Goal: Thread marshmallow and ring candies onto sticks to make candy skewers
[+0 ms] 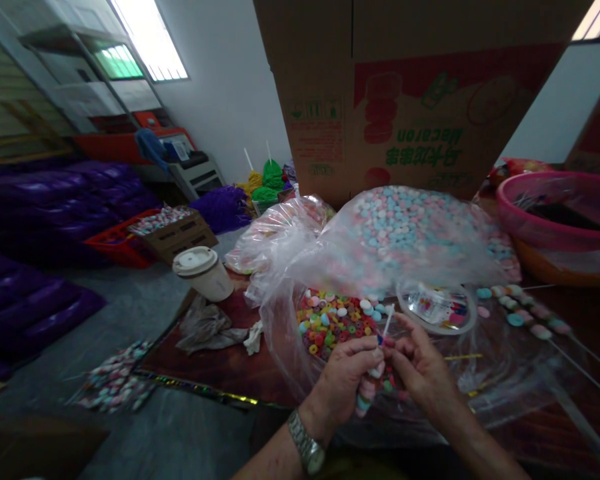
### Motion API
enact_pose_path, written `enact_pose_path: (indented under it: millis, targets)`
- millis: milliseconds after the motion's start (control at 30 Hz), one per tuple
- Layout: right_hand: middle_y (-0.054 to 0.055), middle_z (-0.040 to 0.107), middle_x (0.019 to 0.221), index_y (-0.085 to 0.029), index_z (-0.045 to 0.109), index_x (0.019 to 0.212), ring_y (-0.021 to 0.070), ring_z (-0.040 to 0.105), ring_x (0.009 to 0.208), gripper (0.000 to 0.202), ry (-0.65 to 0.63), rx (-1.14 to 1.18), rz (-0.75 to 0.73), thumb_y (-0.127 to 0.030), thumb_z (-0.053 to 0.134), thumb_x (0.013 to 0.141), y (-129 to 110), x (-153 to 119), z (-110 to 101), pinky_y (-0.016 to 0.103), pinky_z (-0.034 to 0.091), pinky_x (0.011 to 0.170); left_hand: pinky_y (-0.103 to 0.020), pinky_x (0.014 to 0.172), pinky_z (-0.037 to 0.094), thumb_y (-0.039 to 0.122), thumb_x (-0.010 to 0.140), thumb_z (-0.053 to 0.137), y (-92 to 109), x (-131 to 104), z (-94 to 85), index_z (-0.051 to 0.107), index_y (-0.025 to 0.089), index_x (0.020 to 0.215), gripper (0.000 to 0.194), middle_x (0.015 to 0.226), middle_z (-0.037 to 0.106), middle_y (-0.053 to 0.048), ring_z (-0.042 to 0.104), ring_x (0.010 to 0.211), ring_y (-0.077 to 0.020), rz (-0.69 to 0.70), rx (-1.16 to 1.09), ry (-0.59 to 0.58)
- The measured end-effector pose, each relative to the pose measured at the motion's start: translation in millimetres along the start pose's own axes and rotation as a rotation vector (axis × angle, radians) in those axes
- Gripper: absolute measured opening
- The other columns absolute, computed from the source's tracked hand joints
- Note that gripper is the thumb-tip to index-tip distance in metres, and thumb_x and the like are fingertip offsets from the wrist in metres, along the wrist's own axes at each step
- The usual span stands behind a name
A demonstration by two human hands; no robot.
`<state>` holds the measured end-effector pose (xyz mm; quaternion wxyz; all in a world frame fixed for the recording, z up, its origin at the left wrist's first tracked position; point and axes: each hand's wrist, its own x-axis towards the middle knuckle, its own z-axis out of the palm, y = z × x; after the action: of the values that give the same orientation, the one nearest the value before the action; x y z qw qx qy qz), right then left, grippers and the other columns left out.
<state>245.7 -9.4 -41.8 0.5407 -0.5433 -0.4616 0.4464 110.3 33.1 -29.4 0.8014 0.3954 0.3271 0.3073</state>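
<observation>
Near the middle of the desk's (260, 383) near edge, the left hand (343, 373) had its fingers curled around a candy skewer (364, 399), whose pastel pieces hung below the palm while its white stick pointed up. The right hand (423, 357) met it from the other side, thumb and fingers narrow, pinching the skewer where small pink and dark blue bits showed at the stick's base. A wristwatch (306, 443) sat on the left wrist. Just beyond the hands lay a clear bag of colourful ring candies (335, 323), a few pale round ones among them. Towards the far edge rested a large bag of pink, blue and white candies (400, 217), with a round clear container (437, 308) in front of it. Nearer the right edge, filled skewers (535, 310) lay side by side, and a pink basin (510, 200) stood at the far right corner. By the left edge stood a lidded paper cup (207, 277), with a crumpled grey sheet (205, 327) and a white tissue (253, 339) towards the near edge. A Macaron carton (325, 93) rose behind the far edge
</observation>
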Motion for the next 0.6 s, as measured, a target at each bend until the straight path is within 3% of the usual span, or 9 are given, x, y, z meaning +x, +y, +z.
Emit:
enact_pose_path:
  millis: [100, 200, 267, 333, 433, 600]
  targets:
    - [-0.004, 0.054, 0.064, -0.016, 0.035, 0.128, 0.0114, 0.047, 0.046, 0.052, -0.04, -0.104, 0.024, -0.039, 0.052, 0.084, 0, -1, 0, 0.019, 0.036, 0.038, -0.014, 0.023, 0.026, 0.041, 0.068, 0.066, -1, 1, 4.4, 0.057, 0.012, 0.066, 0.03, 0.042, 0.043, 0.006, 0.033, 0.026, -0.0042, 0.012, -0.002, 0.06]
    - [0.0, 0.057, 0.063, -0.015, 0.06, 0.092, 0.0137, 0.051, 0.052, 0.025, -0.107, -0.307, 0.015, -0.037, 0.05, 0.084, -6, -4, -13, 0.022, 0.04, 0.045, -0.014, 0.023, 0.027, 0.042, 0.065, 0.068, 1, 1, 4.8, 0.059, 0.012, 0.076, 0.033, 0.053, 0.049, 0.005, 0.035, 0.028, -0.0031, -0.017, -0.045, 0.135]
    - [0.002, 0.059, 0.065, -0.017, 0.062, 0.075, 0.0156, 0.054, 0.058, 0.024, -0.039, -0.424, -0.068, -0.034, 0.048, 0.084, -15, -7, -23, 0.024, 0.043, 0.052, -0.014, 0.023, 0.027, 0.042, 0.064, 0.068, 2, 1, 2.5, 0.059, 0.013, 0.081, 0.035, 0.059, 0.05, 0.005, 0.035, 0.029, -0.0029, -0.024, -0.04, 0.176]
    - [0.002, 0.061, 0.069, -0.018, 0.062, 0.077, 0.0162, 0.056, 0.062, 0.021, 0.051, -0.461, -0.198, -0.032, 0.048, 0.085, -24, -10, -27, 0.023, 0.044, 0.056, -0.014, 0.024, 0.025, 0.043, 0.067, 0.066, 2, 3, 0.6, 0.058, 0.013, 0.081, 0.034, 0.056, 0.048, 0.006, 0.033, 0.03, -0.0029, -0.018, 0.02, 0.196]
    - [0.002, 0.063, 0.075, -0.02, 0.063, 0.088, 0.0154, 0.058, 0.066, 0.018, -0.039, -0.451, -0.355, -0.026, 0.046, 0.087, -29, -9, -19, 0.022, 0.046, 0.06, -0.014, 0.03, 0.024, 0.036, 0.07, 0.062, -1, 6, 2.2, 0.058, 0.013, 0.078, 0.025, 0.051, 0.046, 0.005, 0.035, 0.033, -0.0038, -0.01, 0.121, 0.159]
    - [0.007, 0.067, 0.093, -0.019, 0.063, 0.106, 0.018, 0.062, 0.084, 0.031, -0.118, -0.469, -0.346, -0.019, 0.038, 0.087, -13, -1, 0, 0.025, 0.05, 0.073, -0.016, 0.036, 0.024, 0.031, 0.073, 0.054, -2, 2, 8.3, 0.056, 0.013, 0.067, 0.019, 0.052, 0.047, 0.003, 0.036, 0.038, -0.0048, 0.04, 0.261, 0.092]
